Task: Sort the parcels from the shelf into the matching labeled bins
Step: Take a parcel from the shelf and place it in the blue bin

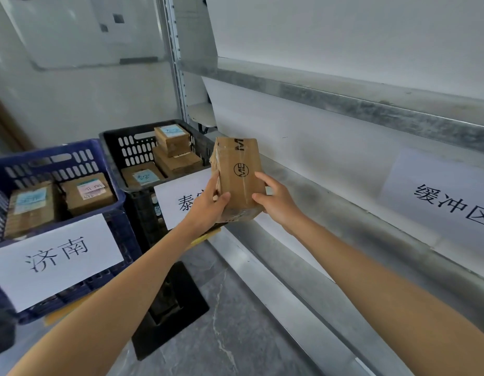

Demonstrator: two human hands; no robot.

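A brown cardboard parcel [239, 172] wrapped in clear tape, printed "ME", stands upright in the air in front of the shelf. My left hand [208, 204] grips its left edge and my right hand [276, 202] grips its lower right side. To the left stands a black crate [113, 142] with several labelled parcels and a white sign [175, 202] partly hidden by my left hand. Further left a blue crate [72, 158] holds two parcels and bears a sign [56, 259] reading 济南.
The metal shelf [343, 104] runs along the right, with a sign [446, 196] reading 缓冲区 on its lower white panel. A black floor plate [170, 308] lies on the grey marbled floor below my left forearm. A white wall stands behind the crates.
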